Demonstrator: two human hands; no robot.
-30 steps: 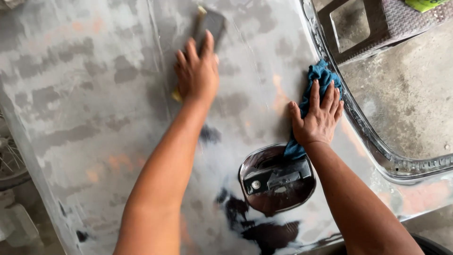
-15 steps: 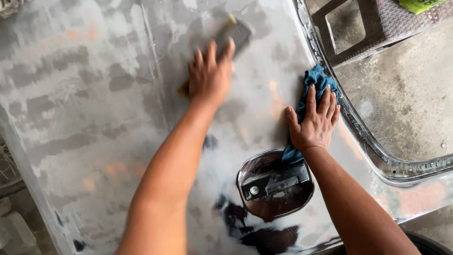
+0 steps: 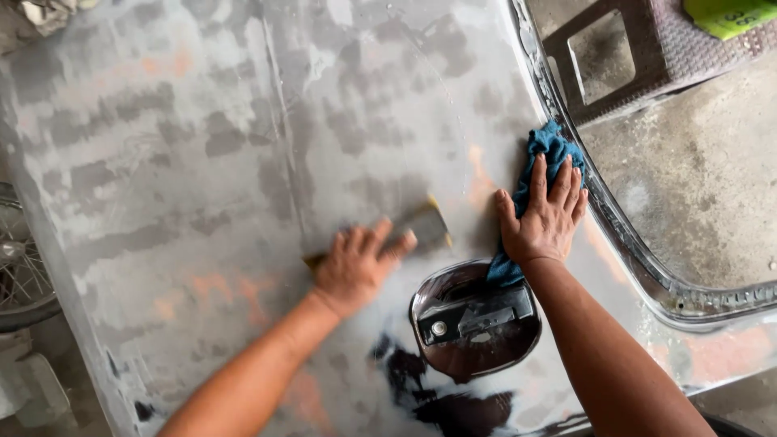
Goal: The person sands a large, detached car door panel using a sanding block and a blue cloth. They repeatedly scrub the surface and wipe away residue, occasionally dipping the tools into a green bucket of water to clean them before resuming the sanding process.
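Your left hand [image 3: 356, 267] presses flat on the sanding block [image 3: 421, 226], just above the door handle [image 3: 473, 317]; keep it level. Your right hand [image 3: 544, 217], fingers spread, pins the blue rag [image 3: 550, 147] to the car door [image 3: 202, 162].

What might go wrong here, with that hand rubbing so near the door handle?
The left hand presses a sanding block close to the handle recess; a slip might scuff the handle or catch the fingers on its edge. The panel looks wet, so the right hand, resting on a blue rag, may slide. Patchy grey and orange spots suggest uneven sanding could cut through in places.
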